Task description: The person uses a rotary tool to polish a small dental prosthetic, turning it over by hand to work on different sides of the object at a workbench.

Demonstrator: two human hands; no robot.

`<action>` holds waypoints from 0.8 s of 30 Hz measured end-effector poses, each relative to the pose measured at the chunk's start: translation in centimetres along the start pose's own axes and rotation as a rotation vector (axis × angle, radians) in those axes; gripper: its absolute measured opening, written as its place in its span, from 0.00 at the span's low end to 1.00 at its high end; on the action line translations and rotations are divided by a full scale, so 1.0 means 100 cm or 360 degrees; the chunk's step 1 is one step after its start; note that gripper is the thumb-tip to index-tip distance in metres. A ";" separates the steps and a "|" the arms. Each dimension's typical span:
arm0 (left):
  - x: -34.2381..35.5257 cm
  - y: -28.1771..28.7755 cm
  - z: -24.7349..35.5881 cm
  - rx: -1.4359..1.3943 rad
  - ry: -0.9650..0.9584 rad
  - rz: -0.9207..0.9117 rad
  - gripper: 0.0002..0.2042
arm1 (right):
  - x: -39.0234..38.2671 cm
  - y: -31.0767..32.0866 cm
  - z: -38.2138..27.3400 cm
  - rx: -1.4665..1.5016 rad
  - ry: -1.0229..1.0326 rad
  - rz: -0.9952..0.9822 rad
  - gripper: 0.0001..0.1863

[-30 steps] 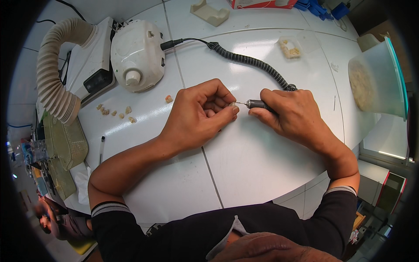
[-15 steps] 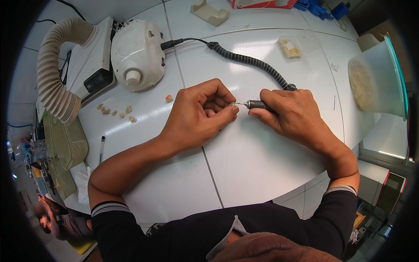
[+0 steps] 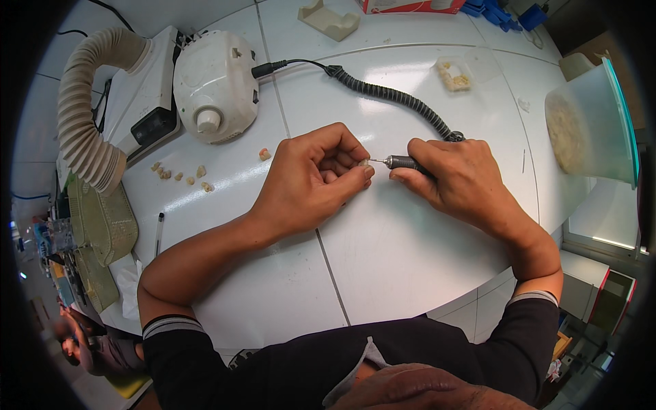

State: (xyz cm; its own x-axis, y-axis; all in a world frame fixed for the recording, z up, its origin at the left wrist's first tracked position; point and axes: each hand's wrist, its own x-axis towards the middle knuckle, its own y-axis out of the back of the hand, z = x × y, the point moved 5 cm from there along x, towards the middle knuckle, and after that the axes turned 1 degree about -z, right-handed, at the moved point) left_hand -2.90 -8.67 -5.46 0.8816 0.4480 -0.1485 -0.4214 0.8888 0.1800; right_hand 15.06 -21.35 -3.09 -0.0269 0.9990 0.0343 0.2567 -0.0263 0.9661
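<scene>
Between the thumb and forefinger of my left hand [image 3: 301, 179] is pinched a small pale tooth-like piece [image 3: 366, 163], mostly covered by the fingertips. My right hand [image 3: 468, 179] is closed around a dark rotary handpiece [image 3: 406, 163], its thin metal bit pointing left and meeting the piece. A black coiled cord [image 3: 403, 100] links the handpiece to a white control box [image 3: 212, 89] with a round knob. Left of my left hand lie several small yellowish pieces [image 3: 201, 171] and a pinkish one [image 3: 264, 154].
A ribbed suction hose [image 3: 82, 102] arches at far left above green perforated trays [image 3: 109, 222]. A pen [image 3: 160, 234] lies by my left forearm. At back right are a small clear box [image 3: 454, 75] of pale pieces and a large translucent tub [image 3: 591, 123]. Another person [image 3: 102, 352] is at lower left.
Both hands stay almost in place. The handpiece's bit has shifted very slightly against the pinched piece.
</scene>
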 end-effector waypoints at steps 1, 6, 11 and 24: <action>0.000 0.000 0.000 0.0012 -0.0010 -0.0009 0.08 | 0.000 0.000 0.000 0.0012 -0.0009 0.0023 0.28; -0.001 -0.001 0.003 0.0051 0.0066 -0.0027 0.07 | -0.001 0.000 0.001 0.0022 0.0016 0.0028 0.28; -0.002 -0.002 0.002 -0.0045 0.0049 -0.0023 0.07 | -0.001 0.001 0.002 0.0051 0.0018 0.0080 0.27; -0.002 -0.002 0.003 -0.0094 0.0088 -0.0052 0.06 | 0.000 0.001 0.000 0.0019 0.0008 0.0012 0.27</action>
State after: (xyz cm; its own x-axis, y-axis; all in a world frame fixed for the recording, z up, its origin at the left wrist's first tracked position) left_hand -2.95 -9.01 -5.22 0.8827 0.4217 -0.2073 -0.4056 0.9065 0.1169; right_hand 15.04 -21.35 -2.97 -0.0298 0.9986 0.0430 0.2687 -0.0334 0.9626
